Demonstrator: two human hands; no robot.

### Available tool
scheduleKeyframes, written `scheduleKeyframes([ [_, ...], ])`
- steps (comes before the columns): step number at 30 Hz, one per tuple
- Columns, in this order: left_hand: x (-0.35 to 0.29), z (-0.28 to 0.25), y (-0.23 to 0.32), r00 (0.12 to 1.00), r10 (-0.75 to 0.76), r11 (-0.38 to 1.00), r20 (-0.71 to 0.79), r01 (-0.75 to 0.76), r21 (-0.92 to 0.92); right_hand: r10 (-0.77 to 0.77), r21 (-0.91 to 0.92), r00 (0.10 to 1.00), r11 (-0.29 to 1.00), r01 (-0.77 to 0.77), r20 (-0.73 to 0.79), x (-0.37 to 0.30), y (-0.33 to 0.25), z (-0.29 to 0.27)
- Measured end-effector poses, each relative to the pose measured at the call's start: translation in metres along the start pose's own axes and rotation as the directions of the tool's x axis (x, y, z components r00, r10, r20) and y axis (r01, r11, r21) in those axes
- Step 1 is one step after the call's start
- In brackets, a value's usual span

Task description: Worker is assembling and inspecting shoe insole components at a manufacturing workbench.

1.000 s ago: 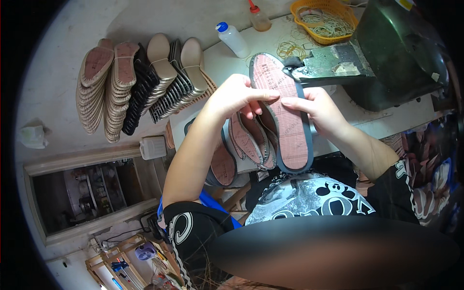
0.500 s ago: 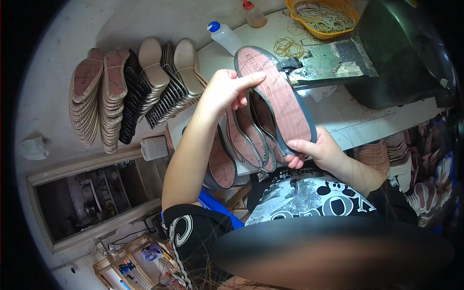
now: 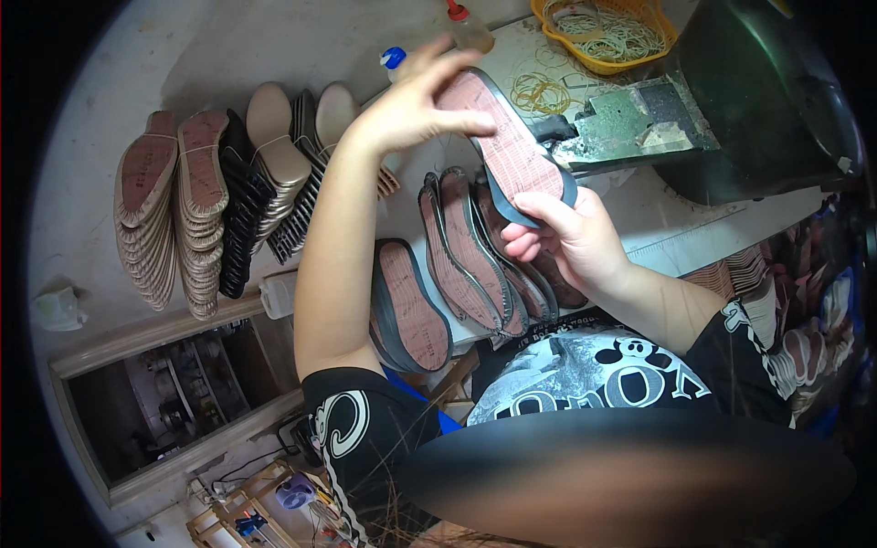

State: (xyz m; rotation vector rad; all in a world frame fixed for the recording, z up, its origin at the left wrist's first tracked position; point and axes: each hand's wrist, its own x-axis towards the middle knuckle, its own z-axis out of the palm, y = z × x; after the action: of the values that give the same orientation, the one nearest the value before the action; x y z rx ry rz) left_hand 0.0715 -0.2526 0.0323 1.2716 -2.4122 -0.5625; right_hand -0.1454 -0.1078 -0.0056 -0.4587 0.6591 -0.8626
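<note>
A pink-faced insole point(image 3: 516, 151) with a dark grey wrapped edge is held up in front of me, tilted. My right hand point(image 3: 575, 233) grips its near end, thumb on the pink face and fingers curled beneath. My left hand point(image 3: 416, 110) is by the far end with fingers spread and blurred; its thumb lies across the pink face, and whether it touches is unclear. Below, more dark-edged insoles point(image 3: 470, 247) lean together on the table, and a stack of similar insoles point(image 3: 416, 306) lies left of them.
Banded stacks of beige and black insoles point(image 3: 196, 196) stand at the left. A green machine point(image 3: 658, 119) is at the right, its arm reaching near the held insole. Behind are a yellow basket point(image 3: 621, 66) of rubber bands, a red-capped bottle point(image 3: 470, 32) and a blue-capped bottle point(image 3: 393, 59).
My left hand has loosened and its fingers have spread, moving up and left. The held insole has tilted, and my right hand has moved slightly up and left with it.
</note>
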Motion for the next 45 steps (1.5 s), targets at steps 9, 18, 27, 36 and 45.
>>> scheduleKeyframes([
  [9, 0.02, -0.012, 0.035, 0.823, -0.018, 0.981, 0.567, 0.125, -0.151, -0.009, 0.032, 0.999, 0.999, 0.01, -0.046, 0.008, -0.006, 0.012],
  [18, -0.02, -0.008, 0.055, 0.852, -0.255, 0.904, 0.457, 0.378, -0.2, 0.033, -0.067, 0.999, 0.997, -0.034, -0.027, 0.01, -0.02, 0.007],
  [27, -0.044, 0.008, 0.065, 0.75, -0.379, 0.701, 0.542, 0.615, -0.36, 0.065, -0.136, 0.998, 0.989, -0.066, -0.011, 0.006, -0.031, 0.006],
  [36, -0.044, 0.01, 0.093, 0.617, -0.472, 0.441, 0.629, 0.784, -0.438, 0.101, -0.297, 0.994, 0.951, -0.086, 0.037, -0.008, -0.048, -0.015],
  [45, -0.042, 0.015, 0.087, 0.623, -0.593, 0.485, 0.51, 0.782, -0.392, 0.25, -0.438, 0.957, 0.884, -0.163, 0.148, -0.055, -0.059, -0.043],
])
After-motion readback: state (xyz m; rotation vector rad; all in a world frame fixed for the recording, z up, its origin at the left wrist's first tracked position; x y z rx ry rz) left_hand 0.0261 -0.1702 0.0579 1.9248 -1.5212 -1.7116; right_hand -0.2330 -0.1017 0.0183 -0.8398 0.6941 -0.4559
